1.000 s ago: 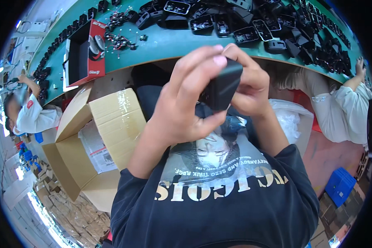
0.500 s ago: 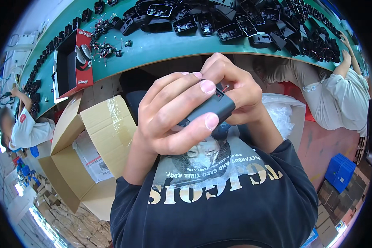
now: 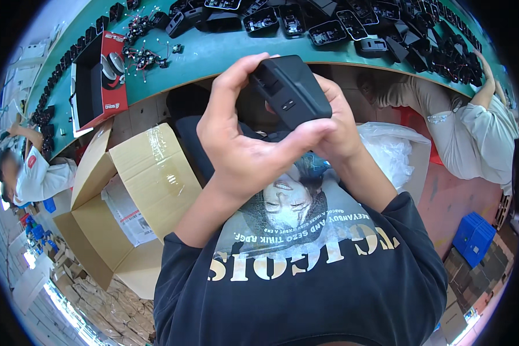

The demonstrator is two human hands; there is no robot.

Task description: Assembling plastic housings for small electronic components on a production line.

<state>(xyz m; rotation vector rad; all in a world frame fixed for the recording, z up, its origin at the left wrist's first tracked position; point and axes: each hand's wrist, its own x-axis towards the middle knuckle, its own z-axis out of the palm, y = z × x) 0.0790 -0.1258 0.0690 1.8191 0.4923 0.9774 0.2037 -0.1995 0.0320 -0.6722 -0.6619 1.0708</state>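
A black plastic casing with rounded edges is held up in front of my chest between both hands. One face shows a recess and a small socket with two slots. My left hand curves round its left side, fingertips at the upper left corner and thumb along the lower edge. On the right, my right hand grips the other end; its fingers are mostly hidden behind the casing and my left thumb.
On the green table lie many open black casings, small wired parts, and a red box with headphones. Left of me stands an open carton; right, a clear plastic bag. Co-workers sit at both sides.
The casing has been turned and raised, so its socketed face now shows. My left fingers have moved from across it to its upper left corner.
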